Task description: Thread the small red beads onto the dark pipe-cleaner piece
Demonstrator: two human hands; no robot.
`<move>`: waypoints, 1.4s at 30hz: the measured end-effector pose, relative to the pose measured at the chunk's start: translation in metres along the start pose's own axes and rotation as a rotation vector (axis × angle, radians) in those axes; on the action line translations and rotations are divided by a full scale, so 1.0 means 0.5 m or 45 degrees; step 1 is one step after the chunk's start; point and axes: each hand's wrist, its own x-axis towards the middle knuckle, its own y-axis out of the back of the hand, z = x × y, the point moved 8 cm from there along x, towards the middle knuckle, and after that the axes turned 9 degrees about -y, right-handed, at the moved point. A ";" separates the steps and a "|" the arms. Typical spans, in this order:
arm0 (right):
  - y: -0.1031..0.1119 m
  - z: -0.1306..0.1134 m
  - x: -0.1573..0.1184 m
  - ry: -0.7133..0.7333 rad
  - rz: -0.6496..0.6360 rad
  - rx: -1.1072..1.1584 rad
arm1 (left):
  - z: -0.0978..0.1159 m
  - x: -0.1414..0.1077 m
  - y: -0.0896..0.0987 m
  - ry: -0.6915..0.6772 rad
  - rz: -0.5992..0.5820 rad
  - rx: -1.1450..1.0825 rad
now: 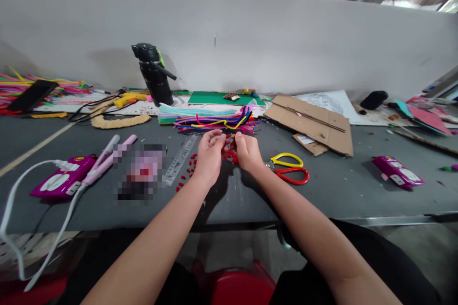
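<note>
My left hand and my right hand meet over the middle of the table, fingers pinched together. Between the left fingertips shows a small red piece; its kind is too small to make out. What the right fingertips hold is mostly hidden by the fingers. Several red bits lie scattered beside my left wrist, and more red pieces sit just below the fingertips. A bundle of coloured pipe cleaners lies right behind my hands. Scissors with yellow and red handles rest beside my right wrist.
A clear ruler and a pink hair straightener lie left, near a purple power bank. A black bottle stands behind. Cardboard lies back right, another purple device farther right. A white partition borders the table.
</note>
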 end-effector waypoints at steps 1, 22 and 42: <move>-0.001 0.000 0.000 -0.004 -0.003 -0.004 | 0.001 0.000 0.000 -0.004 -0.001 0.004; -0.002 -0.010 -0.003 0.009 -0.037 -0.047 | 0.014 0.003 0.000 -0.006 0.026 0.000; -0.001 0.004 0.005 -0.062 -0.026 0.001 | 0.023 0.006 0.001 -0.148 -0.037 0.148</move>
